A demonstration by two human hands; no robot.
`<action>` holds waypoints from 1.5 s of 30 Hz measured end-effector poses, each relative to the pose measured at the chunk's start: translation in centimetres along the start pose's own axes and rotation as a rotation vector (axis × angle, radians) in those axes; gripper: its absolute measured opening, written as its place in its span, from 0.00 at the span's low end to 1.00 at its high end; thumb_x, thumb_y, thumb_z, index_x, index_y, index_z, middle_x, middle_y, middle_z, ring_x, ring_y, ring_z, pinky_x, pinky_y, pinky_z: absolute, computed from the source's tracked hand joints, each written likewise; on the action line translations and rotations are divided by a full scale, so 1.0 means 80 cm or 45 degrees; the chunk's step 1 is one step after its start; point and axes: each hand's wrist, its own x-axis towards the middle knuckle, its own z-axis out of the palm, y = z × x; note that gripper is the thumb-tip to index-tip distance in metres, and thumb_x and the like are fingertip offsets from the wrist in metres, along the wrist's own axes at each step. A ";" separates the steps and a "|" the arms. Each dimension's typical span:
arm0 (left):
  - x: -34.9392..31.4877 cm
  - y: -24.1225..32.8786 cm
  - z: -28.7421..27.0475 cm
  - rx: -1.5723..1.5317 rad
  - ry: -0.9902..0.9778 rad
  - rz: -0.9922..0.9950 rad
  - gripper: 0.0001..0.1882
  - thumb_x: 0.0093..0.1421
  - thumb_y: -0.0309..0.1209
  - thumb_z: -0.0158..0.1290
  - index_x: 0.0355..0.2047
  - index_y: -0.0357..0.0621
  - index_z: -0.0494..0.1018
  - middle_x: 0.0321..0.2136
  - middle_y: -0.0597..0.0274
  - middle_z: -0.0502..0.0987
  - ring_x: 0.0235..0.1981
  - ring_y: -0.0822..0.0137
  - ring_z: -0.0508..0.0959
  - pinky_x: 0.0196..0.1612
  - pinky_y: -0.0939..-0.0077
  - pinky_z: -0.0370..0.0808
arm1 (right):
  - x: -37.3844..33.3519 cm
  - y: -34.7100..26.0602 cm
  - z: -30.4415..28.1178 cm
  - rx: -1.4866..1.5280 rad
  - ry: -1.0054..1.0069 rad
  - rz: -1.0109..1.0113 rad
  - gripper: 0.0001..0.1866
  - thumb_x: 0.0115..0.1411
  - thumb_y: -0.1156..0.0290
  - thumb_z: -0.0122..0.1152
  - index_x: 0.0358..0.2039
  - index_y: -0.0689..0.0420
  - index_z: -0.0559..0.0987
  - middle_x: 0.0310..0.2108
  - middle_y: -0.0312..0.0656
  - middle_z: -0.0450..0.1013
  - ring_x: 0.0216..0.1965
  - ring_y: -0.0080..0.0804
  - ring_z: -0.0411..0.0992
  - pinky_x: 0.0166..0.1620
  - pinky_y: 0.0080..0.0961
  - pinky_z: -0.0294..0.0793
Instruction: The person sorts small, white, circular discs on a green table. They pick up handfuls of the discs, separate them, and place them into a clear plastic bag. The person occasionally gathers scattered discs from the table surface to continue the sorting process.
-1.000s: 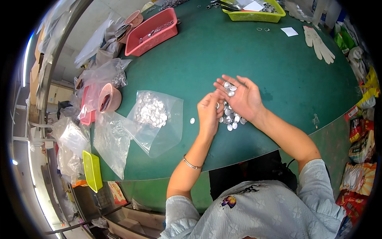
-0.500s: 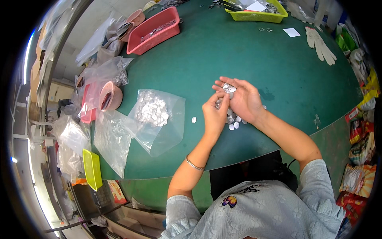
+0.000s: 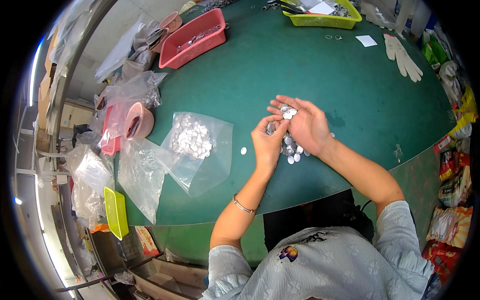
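My right hand (image 3: pixel 311 127) is turned palm up, its fingers slightly curled. Several small round silver-white discs (image 3: pixel 288 113) lie on those fingers. My left hand (image 3: pixel 266 145) is beside it, thumb and fingers closed together, with a few silver discs (image 3: pixel 271 128) showing within its curl. The left fingertips are close to the right palm; whether they touch it cannot be made out. Beneath both hands a loose pile of similar discs (image 3: pixel 290 149) rests on the green table, partly hidden. A single white disc (image 3: pixel 243 150) lies apart to the left.
An open clear plastic bag (image 3: pixel 220 167) at left carries a heap of white discs (image 3: pixel 191 136). Around it are another clear bag (image 3: pixel 142 175), a pink cup (image 3: pixel 140 120) and a yellow-green tray (image 3: pixel 116 214). A red tray (image 3: pixel 192 42), a yellow basket (image 3: pixel 322 21) and a white glove (image 3: pixel 401 57) lie farther back.
My left hand has drawn slightly left, away from the right hand's fingers. More white discs now show on the right fingers. My right hand has stayed nearly still.
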 end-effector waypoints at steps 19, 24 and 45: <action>-0.001 0.009 -0.003 -0.089 0.013 -0.020 0.05 0.55 0.24 0.55 0.29 0.32 0.74 0.19 0.65 0.74 0.18 0.82 0.68 0.20 0.88 0.64 | 0.000 0.003 0.001 -0.014 -0.032 0.021 0.22 0.61 0.62 0.40 0.48 0.68 0.64 0.49 0.51 0.63 0.54 0.41 0.61 0.58 0.36 0.59; 0.003 -0.002 -0.008 -0.298 -0.018 -0.178 0.05 0.56 0.26 0.55 0.30 0.36 0.73 0.15 0.72 0.69 0.12 0.86 0.60 0.13 0.90 0.52 | 0.004 0.003 -0.011 0.125 0.031 0.058 0.22 0.61 0.62 0.40 0.48 0.68 0.64 0.50 0.52 0.61 0.55 0.43 0.60 0.59 0.37 0.59; 0.198 0.117 -0.012 -0.354 0.242 0.176 0.12 0.58 0.33 0.53 0.20 0.44 0.68 0.09 0.72 0.60 0.08 0.78 0.54 0.10 0.81 0.47 | 0.019 -0.008 -0.023 0.151 0.171 -0.079 0.18 0.58 0.66 0.47 0.43 0.66 0.67 0.43 0.48 0.65 0.47 0.42 0.66 0.54 0.36 0.64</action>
